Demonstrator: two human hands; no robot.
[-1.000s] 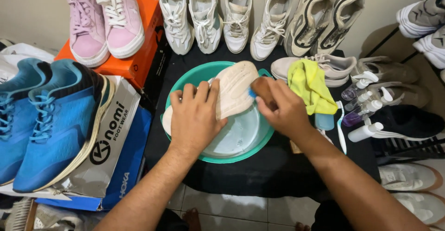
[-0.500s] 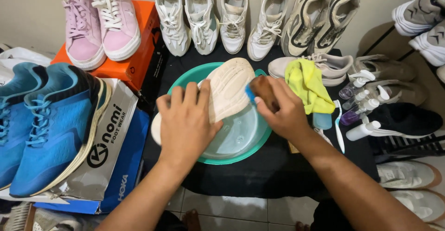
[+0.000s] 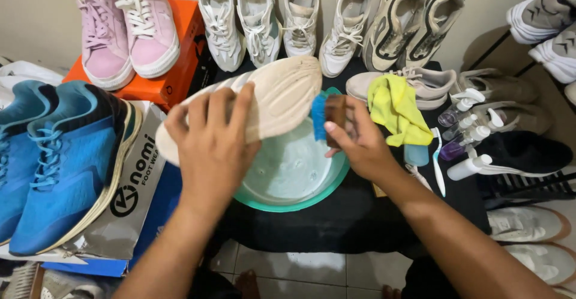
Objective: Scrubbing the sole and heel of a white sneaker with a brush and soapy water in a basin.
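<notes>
My left hand (image 3: 211, 149) grips a cream-soled shoe (image 3: 273, 95), held sole-up and tilted over a green basin (image 3: 324, 186) of soapy water. My right hand (image 3: 359, 143) holds a wooden brush with blue bristles (image 3: 327, 114), its bristles against the edge of the sole near the toe. The basin sits on a black table (image 3: 360, 221).
A yellow cloth (image 3: 393, 108), spray bottles (image 3: 471, 125) and a toothbrush (image 3: 437, 161) lie to the right of the basin. Pink sneakers (image 3: 129, 32) stand on an orange box, blue sneakers (image 3: 57, 155) on a box at left. Several pale shoes (image 3: 312, 17) line the back.
My left hand has lifted the shoe up out of the basin and toward the left. My right hand with the brush has moved to the toe edge of the sole.
</notes>
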